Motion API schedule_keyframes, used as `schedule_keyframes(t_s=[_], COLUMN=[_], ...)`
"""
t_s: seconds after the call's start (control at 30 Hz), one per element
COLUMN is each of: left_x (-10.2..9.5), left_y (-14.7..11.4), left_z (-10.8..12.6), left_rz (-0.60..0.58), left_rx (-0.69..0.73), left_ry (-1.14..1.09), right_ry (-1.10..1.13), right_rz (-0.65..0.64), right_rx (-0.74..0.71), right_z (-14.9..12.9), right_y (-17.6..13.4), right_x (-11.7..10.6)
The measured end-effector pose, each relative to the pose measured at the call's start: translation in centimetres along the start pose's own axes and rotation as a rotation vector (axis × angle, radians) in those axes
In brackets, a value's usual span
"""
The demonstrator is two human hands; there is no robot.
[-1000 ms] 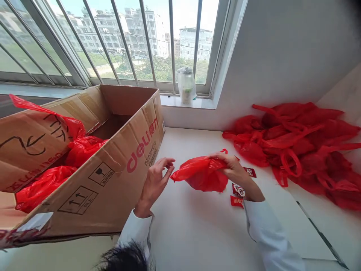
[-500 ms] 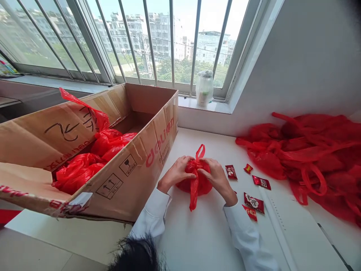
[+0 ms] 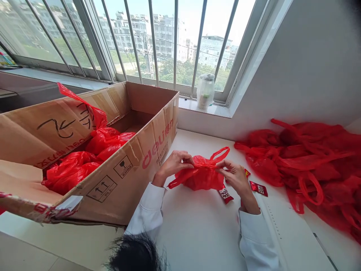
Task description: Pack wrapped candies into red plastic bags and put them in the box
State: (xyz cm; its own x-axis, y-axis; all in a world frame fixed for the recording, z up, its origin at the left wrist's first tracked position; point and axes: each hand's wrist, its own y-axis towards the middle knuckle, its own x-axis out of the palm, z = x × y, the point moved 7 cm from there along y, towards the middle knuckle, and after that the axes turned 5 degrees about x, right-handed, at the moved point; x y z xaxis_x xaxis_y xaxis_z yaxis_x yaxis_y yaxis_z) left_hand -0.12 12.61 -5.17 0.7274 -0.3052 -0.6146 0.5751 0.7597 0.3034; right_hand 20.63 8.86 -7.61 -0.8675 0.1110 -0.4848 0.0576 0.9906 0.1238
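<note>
A red plastic bag [image 3: 203, 177] rests on the white table between my two hands. My left hand [image 3: 177, 162] pinches the left side of its gathered top. On the other side, my right hand [image 3: 232, 174] pinches the top edge, so the bag's mouth is stretched sideways. One handle loop stands up near my right fingers, and another lies toward the left. What the bag contains is hidden. A small red candy packet [image 3: 225, 194] lies against the bag's lower right, and another red packet [image 3: 258, 188] is just right of my right hand.
A large cardboard box [image 3: 146, 162] with red plastic bags [image 3: 75, 169] inside stands on the left. To the right spreads a heap of red plastic bags [image 3: 318, 162]. A wrapped jar [image 3: 205, 91] is on the windowsill, before a barred window.
My hands have moved apart, drawing the bag's top out sideways; its handles now point left and upper right. My right hand now covers some packets, and one packet shows beside the bag.
</note>
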Motion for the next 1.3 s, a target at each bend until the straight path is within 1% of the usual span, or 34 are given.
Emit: schedule_keyframes(t_s=[0.07,0.13,0.27,0.3,0.37,0.43,0.47,0.5,0.6,0.7,0.77,0.83,0.87,0.93,1.0,1.03,1.1,1.17,1.2,1.27,1.3], left_x=[-0.8,-1.6,-3.1,-3.1,-2.9,-2.4,-1.9,-1.4,0.8,3.0,3.6,3.2,2.6,1.1,-0.6,-1.4,-2.4,-3.1,-3.2,-3.2,-3.2], left_y=[-0.3,-0.8,-1.8,-2.1,-2.3,-2.2,-2.0,-1.7,-0.4,0.7,1.1,1.1,1.1,0.9,0.6,0.3,-0.1,-0.6,-0.7,-0.9,-1.0], left_z=[-0.2,-0.8,-2.3,-2.6,-2.6,-1.8,-1.0,-0.2,2.3,3.3,3.2,3.0,3.0,2.7,2.1,1.8,1.2,1.2,1.3,2.0,2.6], left_rz=[0.028,0.065,0.126,0.123,0.098,0.069,0.056,0.043,-0.012,-0.025,0.002,0.052,0.091,0.196,0.326,0.389,0.478,0.501,0.482,0.402,0.364], left_rx=[-0.023,-0.058,-0.157,-0.181,-0.208,-0.19,-0.163,-0.126,-0.009,0.021,0.005,-0.001,-0.002,-0.016,-0.052,-0.074,-0.108,-0.12,-0.117,-0.098,-0.083], left_ry=[0.025,0.054,0.12,0.136,0.168,0.197,0.208,0.214,0.209,0.211,0.197,0.148,0.112,0.028,-0.058,-0.099,-0.174,-0.229,-0.247,-0.232,-0.196], right_ry=[-0.012,-0.043,-0.09,-0.114,-0.198,-0.311,-0.352,-0.372,-0.372,-0.359,-0.381,-0.37,-0.333,-0.186,0.071,0.222,0.5,0.66,0.689,0.661,0.592], right_rz=[0.016,0.057,0.133,0.118,0.023,-0.095,-0.134,-0.147,-0.123,-0.056,0.007,0.06,0.096,0.208,0.316,0.341,0.332,0.311,0.307,0.289,0.27], right_rx=[0.033,0.072,0.153,0.165,0.163,0.138,0.115,0.084,-0.023,-0.125,-0.181,-0.2,-0.181,-0.088,0.019,0.062,0.112,0.122,0.116,0.085,0.072], right_z=[0.9,2.4,5.6,6.0,5.8,4.6,3.8,2.9,0.6,-0.5,-0.9,-1.1,-1.0,-0.5,0.4,0.9,1.7,1.8,1.7,0.9,0.4], right_y=[0.2,0.6,1.2,1.1,0.5,-0.5,-0.9,-1.2,-1.2,-0.1,0.5,0.7,0.7,0.7,0.5,0.5,0.5,0.5,0.5,0.2,0.1], right_x=[-0.4,-1.2,-3.8,-4.3,-4.7,-4.4,-4.1,-3.8,-2.1,0.2,1.3,1.6,1.3,-0.2,-1.9,-2.5,-3.0,-3.2,-3.2,-3.1,-2.9])
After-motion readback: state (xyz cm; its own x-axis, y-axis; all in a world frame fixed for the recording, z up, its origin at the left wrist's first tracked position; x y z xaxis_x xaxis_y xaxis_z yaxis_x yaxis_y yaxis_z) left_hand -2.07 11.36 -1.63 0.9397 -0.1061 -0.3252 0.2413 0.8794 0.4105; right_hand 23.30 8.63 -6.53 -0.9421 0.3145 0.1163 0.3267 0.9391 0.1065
